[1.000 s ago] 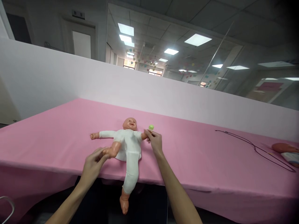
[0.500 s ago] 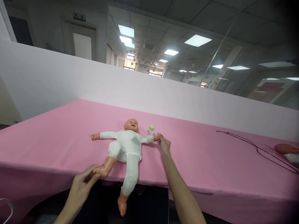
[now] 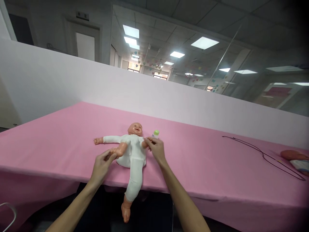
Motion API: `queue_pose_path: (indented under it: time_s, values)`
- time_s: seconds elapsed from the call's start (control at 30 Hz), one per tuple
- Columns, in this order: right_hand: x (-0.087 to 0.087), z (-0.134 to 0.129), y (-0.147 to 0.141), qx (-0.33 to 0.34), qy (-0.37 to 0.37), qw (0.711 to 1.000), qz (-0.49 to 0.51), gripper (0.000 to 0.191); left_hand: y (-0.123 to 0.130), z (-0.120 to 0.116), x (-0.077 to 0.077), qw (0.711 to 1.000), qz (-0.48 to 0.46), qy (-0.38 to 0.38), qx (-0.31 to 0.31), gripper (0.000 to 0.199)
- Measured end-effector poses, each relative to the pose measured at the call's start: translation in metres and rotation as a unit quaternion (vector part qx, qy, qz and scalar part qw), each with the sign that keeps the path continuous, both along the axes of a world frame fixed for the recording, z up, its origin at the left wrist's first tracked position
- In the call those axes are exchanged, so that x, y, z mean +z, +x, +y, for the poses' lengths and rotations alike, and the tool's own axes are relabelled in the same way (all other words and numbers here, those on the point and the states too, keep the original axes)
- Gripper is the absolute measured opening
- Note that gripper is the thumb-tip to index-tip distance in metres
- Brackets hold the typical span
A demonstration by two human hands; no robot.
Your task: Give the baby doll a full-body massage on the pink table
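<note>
A baby doll [image 3: 136, 148] with a white cloth body lies on its back on a pink-covered table [image 3: 198, 161], head away from me. My left hand [image 3: 102, 164] is closed round the doll's foot on the left side of the picture, with that leg bent up toward the belly. My right hand [image 3: 156, 148] grips the doll's hand on the right side, its arm folded in over the chest. The doll's other arm lies stretched out to the left. Its other leg hangs over the table's front edge. Just behind my right hand stands a small bottle with a green cap [image 3: 156, 132], partly hidden.
On the table's right side lies a thin dark cord [image 3: 259, 150]. Close to it, at the right edge, is a brownish rounded object [image 3: 293, 154] with a white and blue part. A white low wall [image 3: 154, 96] with glass above runs behind the table.
My left hand has pushed the doll's foot up and inward, bending the leg toward the belly. My right hand has brought the doll's arm left, in over its chest.
</note>
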State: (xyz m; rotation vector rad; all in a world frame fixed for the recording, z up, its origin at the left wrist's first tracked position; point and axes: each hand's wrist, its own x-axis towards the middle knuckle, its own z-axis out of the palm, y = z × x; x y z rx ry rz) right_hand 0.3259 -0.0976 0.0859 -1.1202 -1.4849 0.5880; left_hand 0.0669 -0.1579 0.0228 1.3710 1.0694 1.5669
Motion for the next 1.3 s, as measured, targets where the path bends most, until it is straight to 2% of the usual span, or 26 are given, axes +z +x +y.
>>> queue_pose_path:
  time_s: [0.1, 0.2, 0.3, 0.37, 0.5, 0.57, 0.6, 0.63, 0.7, 0.8, 0.87, 0.93, 1.03, 1.13, 1.23, 1.3]
  values:
    - [-0.020, -0.009, -0.022, 0.046, 0.026, 0.994, -0.095, 0.038, 0.021, 0.032, 0.005, 0.998, -0.046, -0.014, -0.042, 0.048]
    - [-0.021, -0.001, -0.015, 0.030, 0.014, 0.997, -0.075, 0.037, 0.022, 0.027, 0.002, 0.996, -0.069, -0.012, -0.048, 0.052]
    - [-0.012, 0.018, 0.018, -0.053, -0.028, 0.997, 0.042, 0.041, 0.000, -0.009, -0.008, 0.999, -0.032, -0.014, -0.018, 0.050]
    - [-0.015, 0.030, 0.045, -0.132, -0.039, 0.984, 0.115, 0.044, -0.021, -0.043, -0.022, 0.999, 0.028, -0.020, 0.005, 0.044]
    - [-0.051, 0.038, 0.085, -0.235, -0.083, 0.947, 0.202, 0.049, -0.051, -0.104, -0.066, 0.995, 0.088, -0.042, 0.007, 0.038]
    - [-0.065, 0.036, 0.091, -0.254, -0.103, 0.938, 0.211, 0.051, -0.055, -0.120, -0.083, 0.996, 0.079, -0.043, 0.004, 0.037]
    - [-0.066, 0.034, 0.091, -0.254, -0.100, 0.939, 0.209, 0.051, -0.055, -0.123, -0.086, 0.996, 0.076, -0.044, 0.003, 0.037]
    - [-0.062, 0.032, 0.089, -0.248, -0.087, 0.942, 0.207, 0.050, -0.054, -0.122, -0.085, 0.996, 0.076, -0.046, 0.003, 0.037]
    - [-0.043, 0.027, 0.079, -0.224, -0.046, 0.954, 0.194, 0.048, -0.049, -0.109, -0.071, 0.995, 0.085, -0.043, 0.006, 0.038]
    - [-0.006, 0.018, 0.053, -0.164, -0.004, 0.974, 0.155, 0.043, -0.036, -0.070, -0.034, 0.996, 0.083, -0.011, 0.024, 0.038]
    - [0.006, 0.009, 0.031, -0.108, -0.010, 0.987, 0.115, 0.042, -0.021, -0.035, -0.012, 0.998, 0.060, 0.009, 0.014, 0.037]
    - [0.001, 0.001, 0.008, -0.028, -0.028, 0.998, 0.050, 0.039, -0.002, -0.002, 0.002, 1.000, 0.022, 0.011, -0.009, 0.040]
    - [-0.019, -0.007, -0.016, 0.047, -0.027, 0.998, -0.035, 0.037, 0.018, 0.029, 0.008, 0.998, -0.033, -0.001, -0.057, 0.043]
    - [-0.023, 0.000, -0.012, 0.029, -0.033, 0.999, -0.014, 0.039, 0.015, 0.024, 0.006, 0.997, -0.039, -0.007, -0.067, 0.044]
    - [-0.011, 0.017, 0.020, -0.047, -0.052, 0.995, 0.071, 0.044, -0.009, -0.016, -0.005, 0.999, 0.009, -0.011, -0.047, 0.041]
    - [-0.012, 0.028, 0.048, -0.120, -0.049, 0.983, 0.129, 0.044, -0.028, -0.053, -0.023, 0.998, 0.052, -0.022, -0.024, 0.035]
